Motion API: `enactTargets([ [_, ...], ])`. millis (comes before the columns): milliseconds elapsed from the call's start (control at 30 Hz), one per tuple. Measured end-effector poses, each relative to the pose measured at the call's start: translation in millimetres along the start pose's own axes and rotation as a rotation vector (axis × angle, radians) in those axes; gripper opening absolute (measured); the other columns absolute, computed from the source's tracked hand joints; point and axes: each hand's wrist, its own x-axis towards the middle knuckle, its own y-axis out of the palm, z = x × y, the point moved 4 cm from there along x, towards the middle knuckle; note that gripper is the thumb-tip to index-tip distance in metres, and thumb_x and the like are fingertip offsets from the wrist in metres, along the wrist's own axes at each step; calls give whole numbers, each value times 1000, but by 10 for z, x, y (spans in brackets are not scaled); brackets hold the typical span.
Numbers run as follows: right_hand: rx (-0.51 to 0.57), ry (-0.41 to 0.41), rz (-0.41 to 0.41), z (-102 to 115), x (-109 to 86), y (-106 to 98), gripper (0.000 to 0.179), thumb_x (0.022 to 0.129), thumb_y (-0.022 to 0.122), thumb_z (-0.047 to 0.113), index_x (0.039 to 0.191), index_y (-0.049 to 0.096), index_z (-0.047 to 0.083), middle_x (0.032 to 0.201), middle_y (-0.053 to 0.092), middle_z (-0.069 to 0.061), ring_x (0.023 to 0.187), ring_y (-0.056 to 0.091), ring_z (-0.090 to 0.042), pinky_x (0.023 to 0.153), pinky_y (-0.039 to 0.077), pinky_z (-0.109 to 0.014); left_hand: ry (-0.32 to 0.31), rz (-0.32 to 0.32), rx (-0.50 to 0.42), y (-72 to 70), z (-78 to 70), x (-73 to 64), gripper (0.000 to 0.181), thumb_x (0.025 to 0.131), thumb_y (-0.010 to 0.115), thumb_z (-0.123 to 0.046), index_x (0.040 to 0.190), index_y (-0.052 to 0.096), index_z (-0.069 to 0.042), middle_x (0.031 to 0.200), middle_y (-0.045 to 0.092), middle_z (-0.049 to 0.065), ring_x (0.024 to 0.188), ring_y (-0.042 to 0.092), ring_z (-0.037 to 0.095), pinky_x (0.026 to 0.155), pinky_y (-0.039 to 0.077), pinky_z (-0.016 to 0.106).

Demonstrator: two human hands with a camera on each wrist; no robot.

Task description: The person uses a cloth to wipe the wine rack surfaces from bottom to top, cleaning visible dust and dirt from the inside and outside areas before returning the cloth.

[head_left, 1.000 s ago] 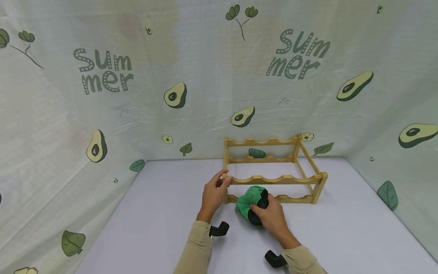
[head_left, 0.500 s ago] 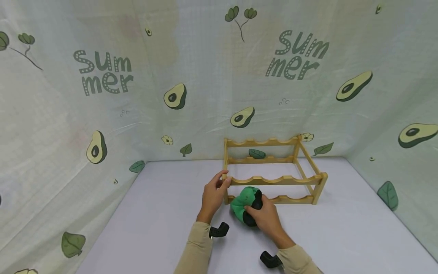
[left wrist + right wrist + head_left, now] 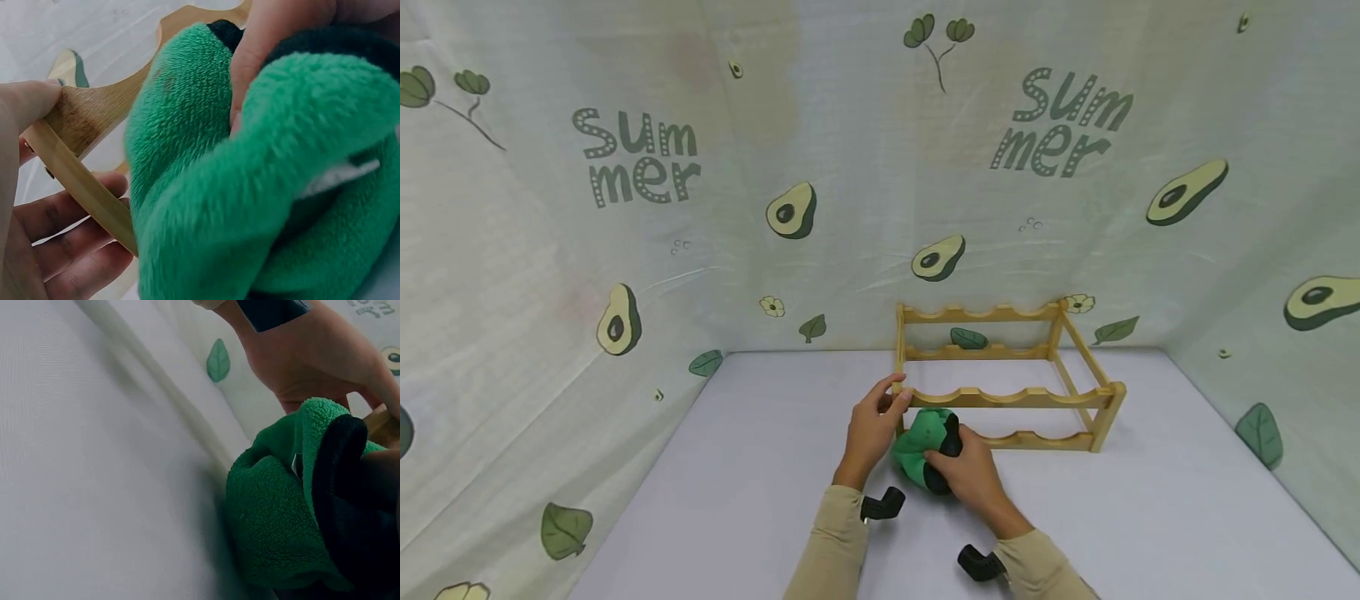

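A light wooden wine rack (image 3: 1011,398) with scalloped rails stands on the table. My left hand (image 3: 867,433) grips its front left corner; in the left wrist view the thumb lies on the scalloped rail (image 3: 103,109) and the fingers curl behind the upright. Bunched in my right hand (image 3: 976,477) is a fuzzy green cloth (image 3: 919,442) with black edging, pinched by its black part. The cloth (image 3: 187,194) overlaps the rack's left upright in the left wrist view, and a small white tag shows in its fold. Most of the right hand's fingers are hidden behind the cloth.
The white tabletop (image 3: 760,483) stretches around the rack. A pale curtain (image 3: 842,108) printed with avocados and leaves hangs behind and along both sides. Black camera mounts (image 3: 883,503) stick out from both wrists.
My right hand has moved left with the green cloth, along the rack's lower front toward its left upright. The left hand keeps its grip on the corner, and the rack stays put.
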Motion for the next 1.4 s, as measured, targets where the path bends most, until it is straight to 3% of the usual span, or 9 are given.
enactTargets([
  [133, 2, -26, 7, 22, 8, 31, 41, 79, 80, 16, 112, 65, -3, 100, 68, -11, 91, 63, -22, 81, 52, -41, -3, 7, 10, 3, 8, 5, 45, 94, 57, -64, 133, 61, -42, 92, 71, -9, 86, 66, 10, 70, 49, 34],
  [367, -19, -22, 18, 5, 3, 17, 44, 82, 80, 18, 118, 63, -1, 108, 68, -11, 99, 64, -24, 88, 50, -45, -2, 26, 0, -7, 25, 7, 46, 94, 57, -63, 134, 60, -40, 94, 72, -8, 88, 66, 11, 73, 49, 36],
  [500, -53, -12, 13, -34, -14, -37, 49, 84, 80, 21, 123, 61, 0, 113, 68, -12, 104, 64, -26, 90, 50, -47, 11, 45, -14, -11, 36, 14, 50, 95, 59, -60, 137, 61, -34, 93, 72, -6, 90, 66, 11, 76, 49, 38],
  [767, -72, 18, 9, -94, -21, -205, 52, 85, 79, 22, 128, 58, 0, 118, 67, -14, 107, 63, -27, 90, 49, -46, 17, 68, -33, -17, 39, 20, 47, 95, 60, -58, 137, 60, -37, 94, 73, -6, 92, 67, 12, 76, 49, 37],
  [1400, -127, 22, 33, -142, -59, -506, 53, 84, 81, 25, 125, 60, 0, 115, 67, -15, 105, 62, -28, 88, 49, -46, 47, -26, -7, 12, 29, 7, 49, 94, 61, -58, 135, 65, -30, 94, 74, -6, 89, 68, 10, 79, 52, 40],
])
